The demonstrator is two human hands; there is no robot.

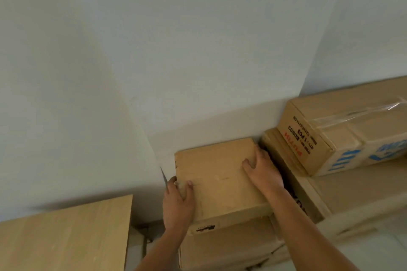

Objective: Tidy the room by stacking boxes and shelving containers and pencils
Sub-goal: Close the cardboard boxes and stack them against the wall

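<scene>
Flat cardboard box (217, 180) tops the stack at lower centre of frame, long axis running toward the wall corner. My left hand (178, 201) grips its near-left edge; right hand (263, 171) grips its far-right edge beside the printed carton (326, 138).

The upper frame is taken up by bare wall (198, 39). Right of centre, a narrow dark gap is closed in by the stacked boxes (343, 136). At lower left, open floor is left beside the wooden cabinet (66, 237).
</scene>
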